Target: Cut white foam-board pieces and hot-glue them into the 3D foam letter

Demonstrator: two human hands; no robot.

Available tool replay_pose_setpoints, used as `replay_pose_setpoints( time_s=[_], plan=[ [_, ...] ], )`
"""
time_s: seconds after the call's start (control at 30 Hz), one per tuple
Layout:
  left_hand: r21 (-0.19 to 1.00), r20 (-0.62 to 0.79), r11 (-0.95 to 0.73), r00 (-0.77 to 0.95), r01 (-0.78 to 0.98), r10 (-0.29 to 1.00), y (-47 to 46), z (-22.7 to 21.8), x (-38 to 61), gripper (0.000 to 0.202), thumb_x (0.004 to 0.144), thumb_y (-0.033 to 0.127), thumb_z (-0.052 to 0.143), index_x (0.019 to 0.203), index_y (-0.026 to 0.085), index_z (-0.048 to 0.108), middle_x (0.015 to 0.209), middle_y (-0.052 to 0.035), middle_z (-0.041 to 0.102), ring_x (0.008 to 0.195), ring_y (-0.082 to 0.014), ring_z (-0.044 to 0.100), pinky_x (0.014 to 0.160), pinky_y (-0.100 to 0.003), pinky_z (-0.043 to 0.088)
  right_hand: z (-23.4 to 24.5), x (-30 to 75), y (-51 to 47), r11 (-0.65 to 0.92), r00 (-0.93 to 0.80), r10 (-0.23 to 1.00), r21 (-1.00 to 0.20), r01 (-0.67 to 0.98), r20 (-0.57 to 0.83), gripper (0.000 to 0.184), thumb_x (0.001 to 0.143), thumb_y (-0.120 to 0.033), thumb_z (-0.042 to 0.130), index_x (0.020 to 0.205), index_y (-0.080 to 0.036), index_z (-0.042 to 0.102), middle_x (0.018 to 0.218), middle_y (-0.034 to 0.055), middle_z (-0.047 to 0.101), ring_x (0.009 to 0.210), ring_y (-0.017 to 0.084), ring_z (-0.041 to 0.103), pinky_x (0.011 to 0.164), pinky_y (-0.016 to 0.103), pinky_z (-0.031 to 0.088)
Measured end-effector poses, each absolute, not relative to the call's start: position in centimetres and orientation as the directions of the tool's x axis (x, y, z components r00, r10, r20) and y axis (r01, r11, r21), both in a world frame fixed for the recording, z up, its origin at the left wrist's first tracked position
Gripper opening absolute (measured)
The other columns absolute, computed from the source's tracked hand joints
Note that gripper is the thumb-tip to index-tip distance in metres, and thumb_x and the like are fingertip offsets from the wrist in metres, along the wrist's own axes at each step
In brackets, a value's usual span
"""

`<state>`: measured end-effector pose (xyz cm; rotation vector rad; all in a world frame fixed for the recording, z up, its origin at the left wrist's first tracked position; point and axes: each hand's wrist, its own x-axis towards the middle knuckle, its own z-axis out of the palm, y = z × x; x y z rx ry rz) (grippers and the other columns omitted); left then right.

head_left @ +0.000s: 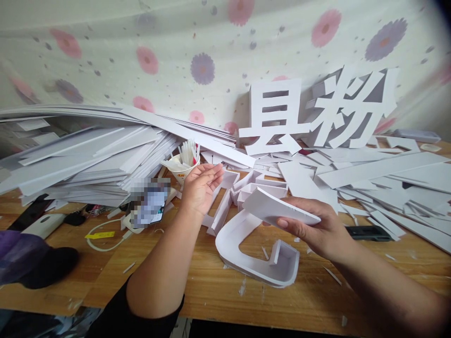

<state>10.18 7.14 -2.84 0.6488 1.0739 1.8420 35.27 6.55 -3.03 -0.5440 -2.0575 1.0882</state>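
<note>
Curved white foam-board strip (278,209): pinched flat between thumb and fingers of the right hand (313,230), held just above the worktop (211,286), apparently so its bend can be matched to the piece below.

Hollow white foam-board letter shell (253,253): lying open side up directly beneath the strip, walls upright.

Left hand (201,185): at ten o'clock from the strip, loosely open, palm up, holding nothing.

Paper cup of white sticks (183,162): just beyond the left hand, within reach.

Finished white characters (317,112): at twelve o'clock, leaned against the flowered cloth (176,47), seemingly out of the way.

Stacked white sheets (77,150): at nine o'clock.
</note>
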Motion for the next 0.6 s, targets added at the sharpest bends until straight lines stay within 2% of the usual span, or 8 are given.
replay_pose_setpoints(
  time_s=[0.1,0.23,0.47,0.6],
  plan=[
    [0.870,0.020,-0.247,-0.470,-0.426,0.882,7.16,-2.83,10.20,0.023,0.060,0.012,0.074,0.079,0.018,0.062,0.089,-0.0066,0.076,0.082,-0.0133,0.067,0.070,-0.022,0.047,-3.01,35.30,6.47,0.553,-0.634,0.659,-0.832,0.042,0.406,0.021,0.092,-0.038,0.060,0.089,-0.019,0.070,0.082,0.0049,0.069,0.068,0.017,0.062,0.058,0.023,0.050],
    [0.865,0.040,-0.278,-0.495,-0.418,0.868,7.47,-3.03,10.04,0.023,0.058,0.010,0.074,0.077,0.018,0.062,0.084,-0.0044,0.075,0.070,-0.0085,0.062,0.063,-0.019,0.041,-2.98,35.36,6.39,0.553,-0.636,0.654,-0.832,0.034,0.409,0.022,0.092,-0.038,0.060,0.090,-0.019,0.070,0.085,0.0055,0.069,0.069,0.016,0.062,0.059,0.023,0.051],
    [0.857,0.034,-0.290,-0.515,-0.425,0.857,7.80,-3.19,9.84,0.023,0.054,0.007,0.073,0.070,0.018,0.061,0.073,-0.0020,0.071,0.061,-0.0071,0.055,0.056,-0.018,0.037,-2.93,35.31,6.43,0.563,-0.646,0.631,-0.826,0.000,0.430,0.013,0.092,-0.031,0.061,0.091,-0.021,0.068,0.084,0.0029,0.069,0.072,0.016,0.064,0.061,0.021,0.050],
    [0.856,0.019,-0.283,-0.522,-0.432,0.853,7.82,-3.25,9.71,0.022,0.050,0.004,0.066,0.065,0.018,0.059,0.064,-0.0007,0.067,0.059,-0.0078,0.053,0.053,-0.017,0.035,-2.96,35.30,6.32,0.541,-0.661,0.635,-0.841,0.011,0.400,0.016,0.092,-0.033,0.060,0.091,-0.020,0.069,0.083,0.0047,0.069,0.078,0.019,0.066,0.063,0.023,0.051]
  ],
)
